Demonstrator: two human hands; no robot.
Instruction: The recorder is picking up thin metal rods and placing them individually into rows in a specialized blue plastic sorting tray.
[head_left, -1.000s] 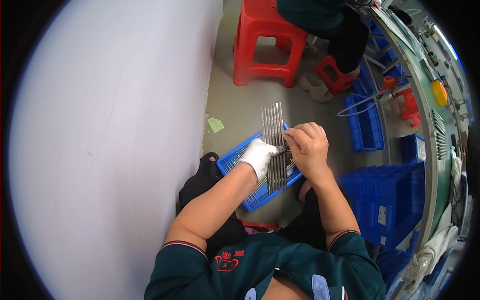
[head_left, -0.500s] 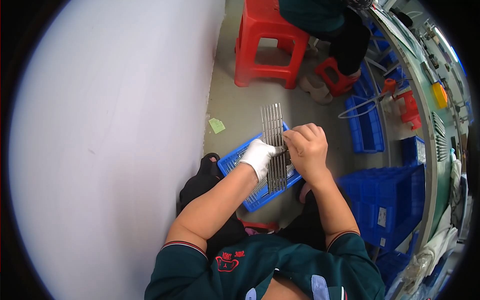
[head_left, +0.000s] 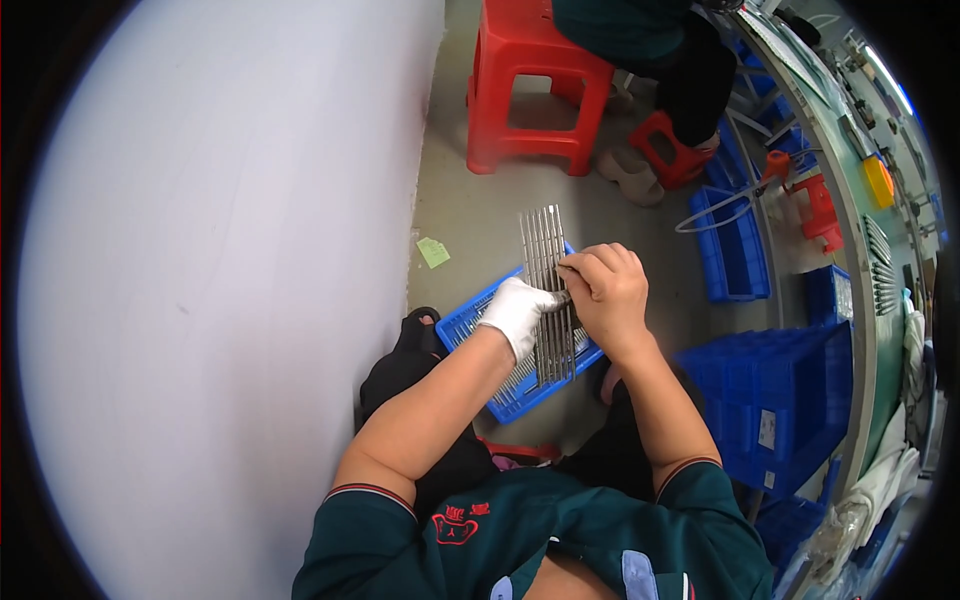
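wall (head_left: 230, 280): big pale surface filling the left half of frame, we sit right up against it.
paper scrap (head_left: 433, 251): small green bit on the floor (head_left: 470, 215), just left of centre, loose and apart from the work.
blue tray (head_left: 470, 325): shallow slotted crate at frame centre, low in front of our knees; it sits under the hands, so we judge it catches or stores the metal pieces. More thin rods seem to lie in it, too small to count.
left hand (head_left: 518, 310): white glove, closed on the left edge of the rack at mid-height, steadying it from the side.
metal rack (head_left: 548, 290): flat row of thin parallel metal rods, held upright over the tray, top end pointing to upper frame; held between both hands so the rods stay aligned, we judge.
right hand (head_left: 610, 290): bare, fingers curled, pinching at the rack's right side near the top third; exact rod gripped not clear.
red stool (head_left: 530, 85): top centre, another person seated on it, only dark clothing visible.
blue bins (head_left: 775, 400): stacked at right, beside the long desk (head_left: 850, 230) curving down the right edge.
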